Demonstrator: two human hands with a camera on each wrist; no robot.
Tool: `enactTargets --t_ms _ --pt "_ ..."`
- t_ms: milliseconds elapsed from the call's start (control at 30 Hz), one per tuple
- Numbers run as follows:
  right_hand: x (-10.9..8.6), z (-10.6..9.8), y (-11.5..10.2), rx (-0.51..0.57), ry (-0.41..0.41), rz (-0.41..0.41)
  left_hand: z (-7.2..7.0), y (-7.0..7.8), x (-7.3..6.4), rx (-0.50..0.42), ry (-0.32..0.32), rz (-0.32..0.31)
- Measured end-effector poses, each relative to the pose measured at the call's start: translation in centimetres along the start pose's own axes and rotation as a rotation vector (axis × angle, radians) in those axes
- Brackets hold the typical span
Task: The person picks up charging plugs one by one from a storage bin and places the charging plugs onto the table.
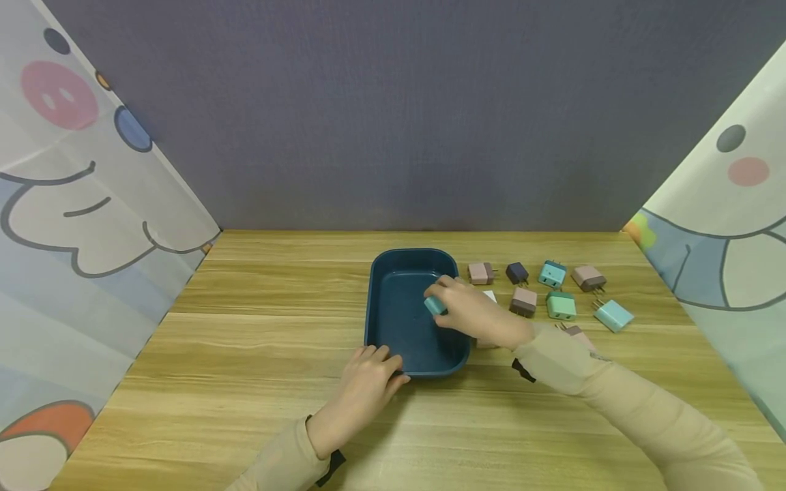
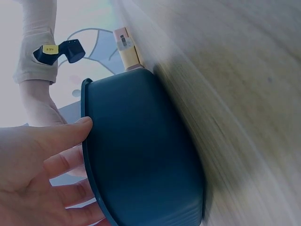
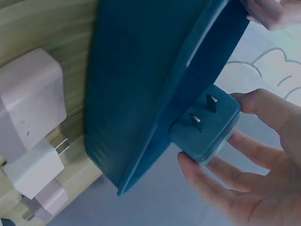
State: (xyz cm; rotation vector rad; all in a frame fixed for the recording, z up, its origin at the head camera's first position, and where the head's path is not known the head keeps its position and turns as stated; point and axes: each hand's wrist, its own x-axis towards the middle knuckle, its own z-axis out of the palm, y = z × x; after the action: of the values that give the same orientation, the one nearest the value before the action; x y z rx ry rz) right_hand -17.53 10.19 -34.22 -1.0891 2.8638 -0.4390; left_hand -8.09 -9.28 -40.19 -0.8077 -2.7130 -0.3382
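Observation:
A dark blue plastic bin (image 1: 396, 320) stands on the wooden table. At its near left corner my left hand (image 1: 368, 378) grips the rim; the left wrist view shows the thumb and fingers at the edge of the bin wall (image 2: 141, 150). My right hand (image 1: 469, 310) reaches across the bin's right side, pinching a teal plug adapter (image 1: 435, 305) over the inside. In the right wrist view, two flat metal prongs stick out of this adapter (image 3: 204, 127), and thumb and fingertips hold it by its sides near the rim.
Several plug adapters lie right of the bin, among them a light blue one (image 1: 613, 315), a green one (image 1: 561, 305), a dark one (image 1: 517, 273) and a pink-brown one (image 1: 481, 273). A white one (image 3: 35, 167) is partly hidden by my right hand in the head view. A grey panel (image 1: 417, 123) stands behind.

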Motion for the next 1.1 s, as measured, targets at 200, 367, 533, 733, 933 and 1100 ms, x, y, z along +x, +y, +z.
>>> enactTargets --t_ms 200,367,533,733,933,1100 --pt "-0.6 -0.8 0.5 0.004 0.027 0.012 0.1 0.0 0.0 0.0 0.006 -0.001" --pt "-1.3 -1.2 1.1 0.008 0.032 0.041 0.1 0.0 0.0 -0.005 0.025 0.004" --pt "-1.8 -1.3 1.8 0.03 0.052 0.051 0.1 0.0 0.0 -0.005 0.026 0.003" --pt "-2.6 -1.6 2.7 0.01 0.112 0.02 0.1 0.0 -0.1 -0.005 0.032 0.006" --pt "-3.4 -1.8 3.5 -0.024 0.118 0.024 0.1 0.0 0.0 -0.01 0.043 0.009" --pt "-4.2 -2.1 4.2 -0.007 0.092 0.092 0.0 0.0 0.0 -0.009 0.035 0.004"
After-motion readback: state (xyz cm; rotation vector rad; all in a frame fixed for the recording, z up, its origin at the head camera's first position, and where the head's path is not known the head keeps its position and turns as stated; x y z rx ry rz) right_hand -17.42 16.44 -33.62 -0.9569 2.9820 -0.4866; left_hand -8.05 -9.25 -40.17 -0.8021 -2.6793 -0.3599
